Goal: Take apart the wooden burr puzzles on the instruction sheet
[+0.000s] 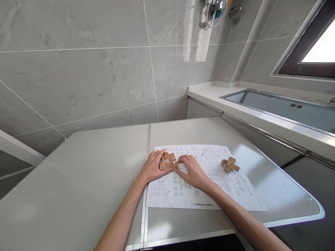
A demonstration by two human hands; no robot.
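Note:
Three notched wooden puzzle pieces (168,161) lie side by side on a printed paper sheet (209,195), with the numbers 2, 1 and 3 on their near ends. My left hand (152,166) curves round the left side of the row, fingers at the far end and thumb along the near end. On the right side, my right hand (193,171) has its fingertips at the outer piece and its thumb at the near corner. Between them the hands hold the row together. Farther right, a cross-shaped wooden burr puzzle (230,164) rests on the sheet.
The sheet lies on a grey folding table (78,188) with a metal seam (145,209). To the right stands a white counter (206,92) with a sink (277,104). A tiled wall (104,80) rises behind the table, with pipe fittings (216,8) high up.

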